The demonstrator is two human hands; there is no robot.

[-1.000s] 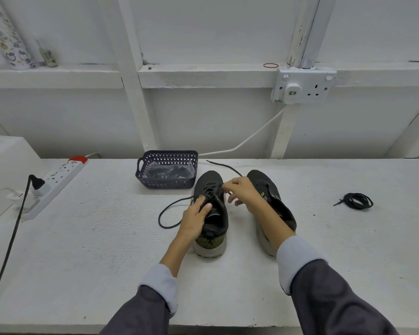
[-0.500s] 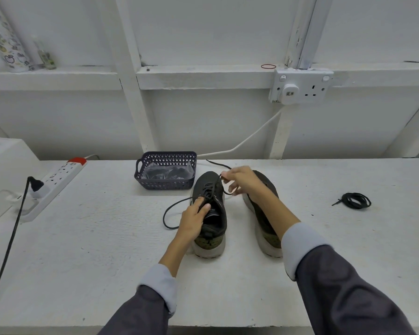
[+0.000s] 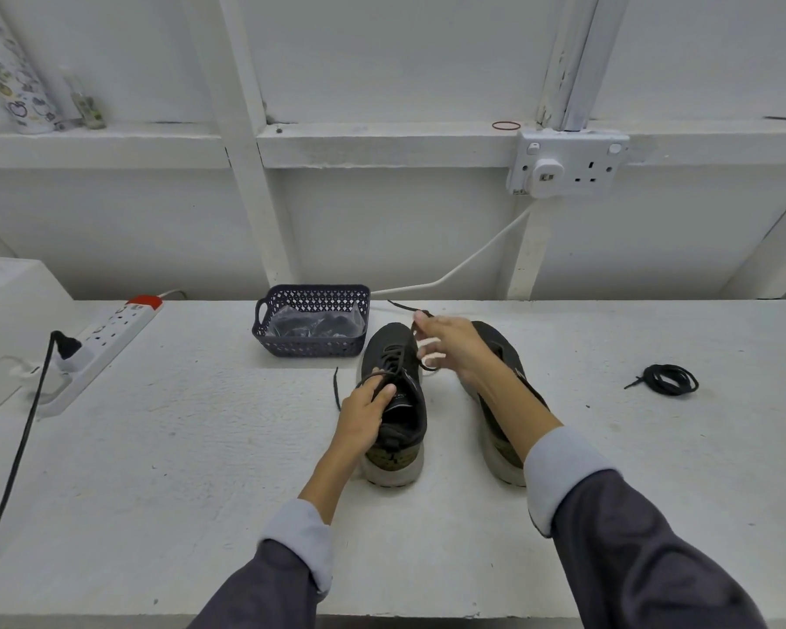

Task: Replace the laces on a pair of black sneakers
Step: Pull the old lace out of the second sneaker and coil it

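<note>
– White bench against a white wall, logged. Where are the shoes?
– Mid-bench, side by side, toes to the wall. The left shoe is just in front of the basket. The right shoe is mostly behind the forearm.
– Hands?
– The left hand grips the left shoe at its opening, thumb pressing down by the tongue. The right hand is raised over the toes, thumb and forefinger pinching the lace, other fingers spread.
– Step?
– Working the lace through the left shoe's eyelets, I'd say. Pulling out or threading in, can't tell.
– Next move?
– Probably a steady pull along the strand while the left hand pins the shoe down, then a fresh pinch at the next crossing.
– How does the lace look?
– Thin, black, limp. It's criss-crossed over the front of the shoe, with one loose end on the bench left of the shoe and another past the right hand. The shoes are black mesh with pale soles and an olive patch at the heel.
– Anything else?
– A coiled lace well apart on the right, and a power strip far left.
</note>
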